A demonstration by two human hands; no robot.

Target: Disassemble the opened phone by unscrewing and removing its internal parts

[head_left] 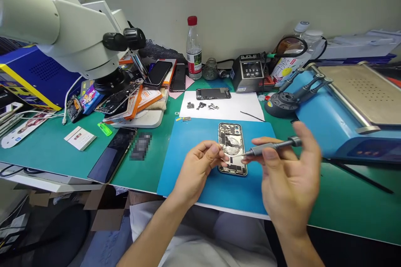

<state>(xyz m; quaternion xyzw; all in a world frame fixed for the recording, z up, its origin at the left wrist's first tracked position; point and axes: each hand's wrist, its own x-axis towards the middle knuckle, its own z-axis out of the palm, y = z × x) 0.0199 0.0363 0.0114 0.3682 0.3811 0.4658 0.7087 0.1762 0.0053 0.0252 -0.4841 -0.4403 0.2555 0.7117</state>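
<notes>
Phone [233, 147] on mat [191, 135], paper [242, 103] behind it, microscope [79, 31] at left

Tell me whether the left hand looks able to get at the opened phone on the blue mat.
Probably yes. The left hand is close to the opened phone, and nothing seems to block its left side; only the screwdriver in the right hand juts in from the right.

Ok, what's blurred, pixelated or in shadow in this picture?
Head view: coarse pixels mask a dark item beside the black phone; the right hand looks slightly soft at its raised finger; the space under the green desk at right is nearly black.
</notes>
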